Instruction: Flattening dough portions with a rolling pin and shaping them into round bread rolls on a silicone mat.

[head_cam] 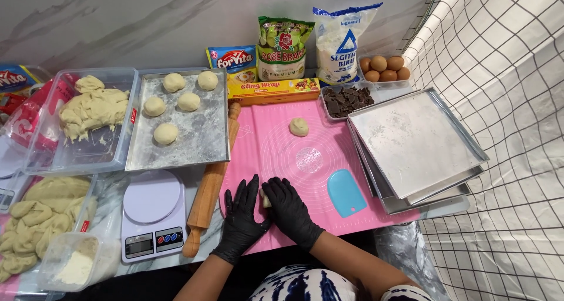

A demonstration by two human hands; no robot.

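Both my hands wear black gloves and press together on a small piece of pale dough (266,200) over the pink silicone mat (276,142). My left hand (242,216) is cupped against its left side, my right hand (290,210) against its right; most of the piece is hidden between my palms. A second dough ball (299,126) lies further back on the mat. A light blue plastic scraper (346,193) rests on the mat to the right of my hands.
A metal tray (202,139) holds several dough balls. Left of it stand clear tubs of dough (94,107). A wooden rolling pin (208,189), a white kitchen scale (152,216), stacked empty trays (414,142), chocolate pieces (346,98), eggs (385,68) and ingredient bags surround the mat.
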